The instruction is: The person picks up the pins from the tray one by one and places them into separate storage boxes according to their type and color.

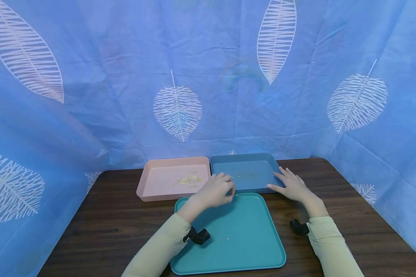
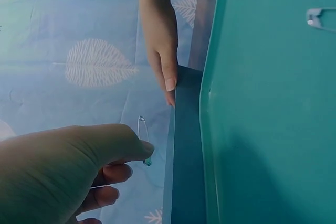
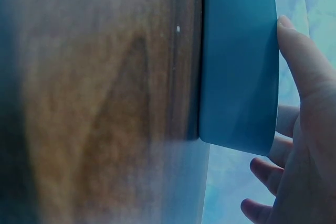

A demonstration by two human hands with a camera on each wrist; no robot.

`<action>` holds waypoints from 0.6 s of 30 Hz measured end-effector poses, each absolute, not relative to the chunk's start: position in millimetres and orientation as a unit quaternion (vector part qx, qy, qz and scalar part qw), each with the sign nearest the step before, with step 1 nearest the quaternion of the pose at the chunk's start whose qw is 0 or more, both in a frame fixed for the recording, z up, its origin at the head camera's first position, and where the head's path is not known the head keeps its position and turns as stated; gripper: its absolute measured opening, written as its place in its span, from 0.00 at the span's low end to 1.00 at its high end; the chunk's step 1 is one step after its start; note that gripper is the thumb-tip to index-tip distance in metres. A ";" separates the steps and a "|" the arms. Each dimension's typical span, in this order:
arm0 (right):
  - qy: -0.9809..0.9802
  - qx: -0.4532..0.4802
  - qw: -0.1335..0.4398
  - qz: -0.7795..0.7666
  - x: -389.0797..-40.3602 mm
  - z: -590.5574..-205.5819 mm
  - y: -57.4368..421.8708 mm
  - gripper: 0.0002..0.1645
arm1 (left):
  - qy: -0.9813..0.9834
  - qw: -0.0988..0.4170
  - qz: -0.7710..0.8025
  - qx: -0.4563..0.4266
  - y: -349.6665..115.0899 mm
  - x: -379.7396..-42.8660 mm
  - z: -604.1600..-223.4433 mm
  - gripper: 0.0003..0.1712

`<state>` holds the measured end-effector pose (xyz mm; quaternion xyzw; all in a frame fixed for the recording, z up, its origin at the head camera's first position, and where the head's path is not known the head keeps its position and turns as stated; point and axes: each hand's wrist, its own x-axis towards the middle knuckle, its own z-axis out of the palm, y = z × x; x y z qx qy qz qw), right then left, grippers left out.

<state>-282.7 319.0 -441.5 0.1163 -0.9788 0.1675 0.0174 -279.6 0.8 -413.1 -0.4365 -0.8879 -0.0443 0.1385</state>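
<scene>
My left hand (image 1: 215,191) is raised above the near edge of the blue tray (image 1: 260,181) and the far edge of the green tray (image 1: 249,250). In the left wrist view its thumb and fingers pinch a silver safety pin (image 2: 140,127). Another safety pin (image 2: 314,18) lies on the green tray. My right hand (image 1: 292,186) rests at the right end of the blue tray, fingers spread, with the thumb on the rim in the right wrist view. A small silver pin (image 1: 235,176) lies inside the blue tray.
To the left of the blue tray stands a pink tray (image 1: 152,188) with several gold safety pins (image 1: 190,180) in it. All three trays sit on a dark wooden table (image 1: 107,215). A blue curtain (image 1: 215,107) with white leaf prints hangs behind.
</scene>
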 end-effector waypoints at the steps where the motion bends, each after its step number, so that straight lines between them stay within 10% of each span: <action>1: -0.979 0.116 0.018 0.168 -282.6 -441.4 319.0 0.49 | -0.889 0.136 -0.046 -0.435 2.4 -280.5 -411.9 0.07; 18: -0.980 0.115 0.018 0.161 -284.8 -443.9 320.4 0.49 | -0.900 0.147 -0.050 -0.407 31.3 -302.1 -405.3 0.06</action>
